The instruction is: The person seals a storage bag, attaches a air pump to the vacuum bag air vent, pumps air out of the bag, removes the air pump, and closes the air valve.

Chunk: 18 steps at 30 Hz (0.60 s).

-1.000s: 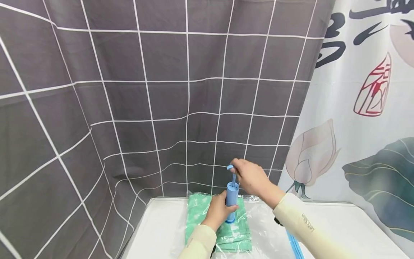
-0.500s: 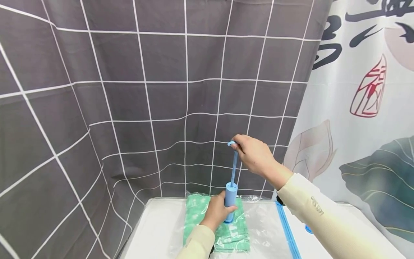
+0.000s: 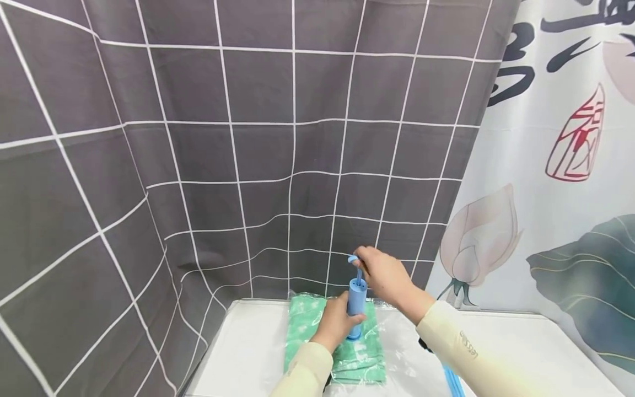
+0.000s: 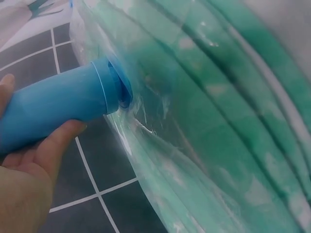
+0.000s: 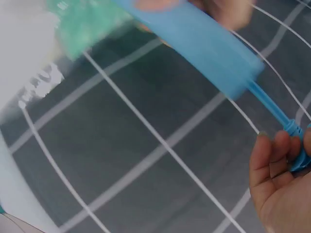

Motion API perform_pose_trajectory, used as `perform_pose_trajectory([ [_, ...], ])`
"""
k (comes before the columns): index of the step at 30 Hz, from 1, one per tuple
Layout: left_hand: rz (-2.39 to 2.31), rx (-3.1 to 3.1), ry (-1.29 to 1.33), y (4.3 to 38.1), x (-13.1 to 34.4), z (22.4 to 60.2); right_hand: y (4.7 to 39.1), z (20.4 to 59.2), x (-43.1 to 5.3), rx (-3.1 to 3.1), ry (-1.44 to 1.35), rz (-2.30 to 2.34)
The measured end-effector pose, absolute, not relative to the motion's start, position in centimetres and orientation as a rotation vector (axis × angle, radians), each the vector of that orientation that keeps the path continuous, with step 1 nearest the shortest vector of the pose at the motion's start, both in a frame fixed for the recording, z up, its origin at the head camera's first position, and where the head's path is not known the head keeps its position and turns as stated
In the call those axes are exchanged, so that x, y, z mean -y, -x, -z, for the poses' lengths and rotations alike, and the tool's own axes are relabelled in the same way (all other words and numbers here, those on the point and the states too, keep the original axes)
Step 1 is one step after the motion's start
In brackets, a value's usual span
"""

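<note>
A light blue hand pump [image 3: 356,298] stands upright on a clear plastic bag [image 3: 402,358] with folded green patterned cloth [image 3: 358,369] inside. My left hand [image 3: 334,321] grips the pump's barrel, fingers behind and thumb across the front. Above it, my right hand [image 3: 386,274] holds the pump's T-shaped handle [image 3: 353,258], with a short length of rod showing over the barrel. In the left wrist view, the barrel's lower rim [image 4: 111,86] meets the plastic, which wrinkles around it. The right wrist view shows curled fingers [image 5: 279,150] around the handle end.
Bag and pump lie on a white table [image 3: 238,347]. A blue strip [image 3: 453,380] runs along the bag's right side, partly behind the right sleeve. Close behind the table hangs a dark grey curtain [image 3: 263,165] with white grid lines, beside a white printed one [image 3: 526,220].
Half a second ago the right hand had pulled the pump handle high with a long rod exposed; now it has pushed it back down. The left hand keeps its grip on the barrel.
</note>
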<state>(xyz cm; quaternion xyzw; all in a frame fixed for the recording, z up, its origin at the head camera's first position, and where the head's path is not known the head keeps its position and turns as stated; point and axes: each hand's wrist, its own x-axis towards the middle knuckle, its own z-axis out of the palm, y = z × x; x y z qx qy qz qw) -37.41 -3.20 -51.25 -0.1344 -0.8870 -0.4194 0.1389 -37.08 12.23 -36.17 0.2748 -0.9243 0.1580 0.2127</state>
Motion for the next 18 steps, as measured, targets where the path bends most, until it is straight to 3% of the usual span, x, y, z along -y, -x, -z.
perform_pose_trajectory([
  [7, 1.184, 2.578, 0.38, 37.1, 2.8, 51.7, 36.7, 40.2, -12.6, 2.606, -0.763, -0.419],
  [18, 1.167, 2.583, 0.377, 37.1, 3.0, 51.2, 37.2, 40.0, -12.7, 2.598, -0.752, -0.542],
])
